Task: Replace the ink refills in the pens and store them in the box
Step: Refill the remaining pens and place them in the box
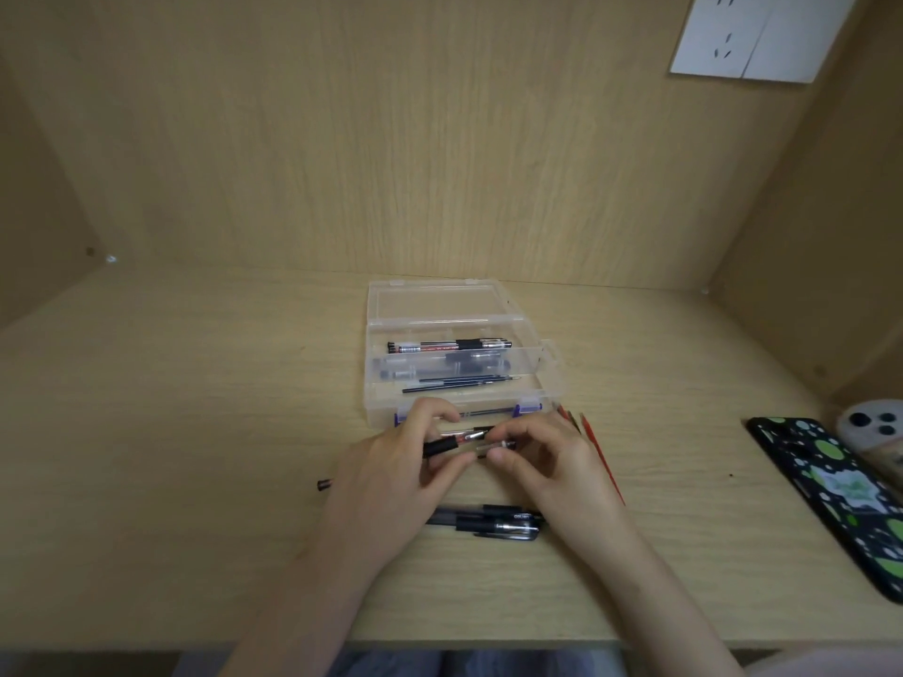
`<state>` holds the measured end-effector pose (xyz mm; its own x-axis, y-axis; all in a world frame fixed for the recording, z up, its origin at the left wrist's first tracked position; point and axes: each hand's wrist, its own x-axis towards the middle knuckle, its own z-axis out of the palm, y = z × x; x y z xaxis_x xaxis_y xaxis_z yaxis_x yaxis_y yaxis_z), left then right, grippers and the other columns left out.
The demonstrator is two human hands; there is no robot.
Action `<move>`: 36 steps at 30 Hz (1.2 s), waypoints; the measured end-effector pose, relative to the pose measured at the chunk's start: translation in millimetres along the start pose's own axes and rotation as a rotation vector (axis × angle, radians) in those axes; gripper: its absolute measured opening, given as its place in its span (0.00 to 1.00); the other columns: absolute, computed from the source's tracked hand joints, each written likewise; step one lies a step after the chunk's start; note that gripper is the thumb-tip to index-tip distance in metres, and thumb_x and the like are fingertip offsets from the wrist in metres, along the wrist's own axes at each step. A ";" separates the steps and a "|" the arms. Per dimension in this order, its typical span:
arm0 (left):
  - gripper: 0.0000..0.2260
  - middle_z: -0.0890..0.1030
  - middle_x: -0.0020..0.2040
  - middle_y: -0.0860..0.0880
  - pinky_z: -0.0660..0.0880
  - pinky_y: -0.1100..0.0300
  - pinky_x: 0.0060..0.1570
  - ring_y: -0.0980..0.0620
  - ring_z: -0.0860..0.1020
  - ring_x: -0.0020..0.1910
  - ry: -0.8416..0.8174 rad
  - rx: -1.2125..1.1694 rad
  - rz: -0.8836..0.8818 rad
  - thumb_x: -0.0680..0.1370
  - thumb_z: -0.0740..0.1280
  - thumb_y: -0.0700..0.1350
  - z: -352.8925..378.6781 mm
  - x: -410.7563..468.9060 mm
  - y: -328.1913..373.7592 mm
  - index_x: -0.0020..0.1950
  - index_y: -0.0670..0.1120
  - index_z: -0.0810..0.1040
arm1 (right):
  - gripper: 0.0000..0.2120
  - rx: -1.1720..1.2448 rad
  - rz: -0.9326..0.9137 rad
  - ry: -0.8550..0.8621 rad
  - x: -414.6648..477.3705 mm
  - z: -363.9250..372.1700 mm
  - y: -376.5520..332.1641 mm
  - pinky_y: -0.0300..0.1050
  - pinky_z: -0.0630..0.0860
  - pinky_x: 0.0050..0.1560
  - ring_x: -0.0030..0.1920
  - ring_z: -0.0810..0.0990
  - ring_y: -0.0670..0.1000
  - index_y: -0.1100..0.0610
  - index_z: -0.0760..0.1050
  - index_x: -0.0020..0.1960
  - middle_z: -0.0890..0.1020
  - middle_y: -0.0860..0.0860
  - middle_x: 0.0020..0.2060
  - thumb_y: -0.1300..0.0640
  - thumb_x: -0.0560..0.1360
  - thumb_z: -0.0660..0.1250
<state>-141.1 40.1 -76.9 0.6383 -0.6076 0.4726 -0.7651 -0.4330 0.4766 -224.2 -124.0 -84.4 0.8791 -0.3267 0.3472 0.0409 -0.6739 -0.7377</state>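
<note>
The wooden desk (195, 432) carries the clear box (440, 305), its lid lying open behind it. Well to the right of the box lies a phone (830, 491) in a black, green-spotted case. Just in front of the box, the left hand (391, 466) curls its fingers round a black-gripped pen section (440, 448). The right hand (552, 461) pinches a clear barrel (494, 446). Two black pens (493, 524) lie further in front, between the wrists. Inside the box rest a pen (449, 345) and dark refills (464, 383). Red refills (598, 452) lie off its front right corner.
</note>
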 end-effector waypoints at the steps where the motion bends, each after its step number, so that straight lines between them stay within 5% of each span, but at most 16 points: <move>1: 0.12 0.78 0.35 0.59 0.74 0.62 0.30 0.62 0.77 0.32 -0.001 -0.008 -0.004 0.74 0.64 0.57 0.7 0.1 0.2 0.52 0.59 0.64 | 0.05 -0.057 -0.031 -0.009 -0.3 0.4 0.4 0.28 0.66 0.52 0.51 0.73 0.40 0.46 0.80 0.46 0.79 0.37 0.42 0.54 0.71 0.72; 9: 0.10 0.79 0.39 0.61 0.75 0.63 0.33 0.63 0.78 0.36 0.000 -0.052 0.026 0.74 0.68 0.51 3.3 0.3 -3.1 0.48 0.58 0.67 | 0.12 -0.027 -0.093 -0.020 -0.5 -0.3 -4.3 0.26 0.61 0.56 0.56 0.69 0.41 0.43 0.80 0.53 0.79 0.38 0.47 0.45 0.69 0.70; 14: 0.07 0.80 0.41 0.62 0.71 0.74 0.35 0.64 0.78 0.40 -0.008 -0.061 0.067 0.73 0.68 0.53 1.7 0.1 -1.9 0.48 0.56 0.72 | 0.06 0.059 -0.102 0.006 1.6 1.0 -3.7 0.28 0.64 0.52 0.51 0.72 0.43 0.46 0.82 0.44 0.81 0.42 0.41 0.48 0.69 0.71; 22: 0.12 0.79 0.41 0.61 0.73 0.67 0.36 0.66 0.75 0.38 0.029 -0.141 0.139 0.74 0.62 0.58 2.4 1.3 -4.6 0.48 0.52 0.79 | 0.07 0.102 -0.146 0.047 2.0 0.5 -0.5 0.30 0.67 0.50 0.48 0.75 0.44 0.46 0.82 0.43 0.82 0.40 0.40 0.45 0.69 0.69; 27: 0.15 0.81 0.40 0.60 0.73 0.65 0.36 0.63 0.77 0.38 0.032 -0.212 0.132 0.75 0.60 0.59 3.0 0.9 -4.4 0.48 0.51 0.80 | 0.07 0.102 -0.177 0.058 1.1 -0.7 -1.4 0.32 0.68 0.51 0.48 0.75 0.45 0.48 0.83 0.44 0.82 0.41 0.41 0.48 0.70 0.69; 32: 0.13 0.80 0.34 0.60 0.69 0.76 0.37 0.68 0.75 0.34 0.026 -0.235 0.138 0.77 0.60 0.55 1.3 -0.1 -1.3 0.49 0.49 0.80 | 0.05 0.143 -0.196 0.067 0.5 -2.3 -4.5 0.31 0.68 0.51 0.48 0.76 0.45 0.47 0.82 0.45 0.82 0.41 0.41 0.52 0.70 0.70; 36: 0.13 0.81 0.39 0.59 0.74 0.68 0.38 0.65 0.78 0.39 0.061 -0.221 0.155 0.76 0.61 0.56 1.2 0.7 -1.6 0.50 0.50 0.80 | 0.12 0.173 -0.132 0.026 -1.0 -3.7 -8.1 0.29 0.66 0.50 0.50 0.74 0.43 0.47 0.81 0.49 0.81 0.42 0.44 0.57 0.68 0.74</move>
<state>-139.5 39.6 -78.2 0.5244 -0.6110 0.5931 -0.8211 -0.1785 0.5421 -227.2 -120.7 -76.6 0.8483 -0.2615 0.4604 0.2379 -0.5887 -0.7726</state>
